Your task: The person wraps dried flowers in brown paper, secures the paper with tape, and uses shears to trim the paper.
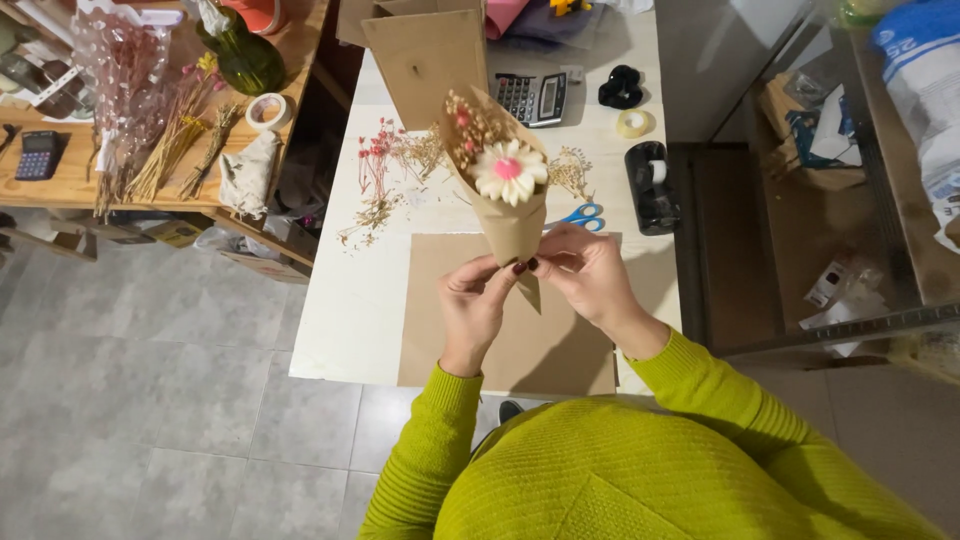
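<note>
Your left hand [472,300] and right hand [585,275] both pinch the lower point of the kraft-paper bouquet cone [508,200] above the brown paper sheet [500,340] on the counter [350,320]; loosen either pinch and the wrap could unroll, spilling the dried daisy [509,171].

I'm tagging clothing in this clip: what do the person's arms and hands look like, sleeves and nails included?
Both arms are covered by long sleeves of a bright yellow-green ribbed knit sweater, ending in snug cuffs at the wrists. The left hand and right hand are bare, with no gloves. At least two fingernails show dark polish. No rings or watch are visible.
</note>
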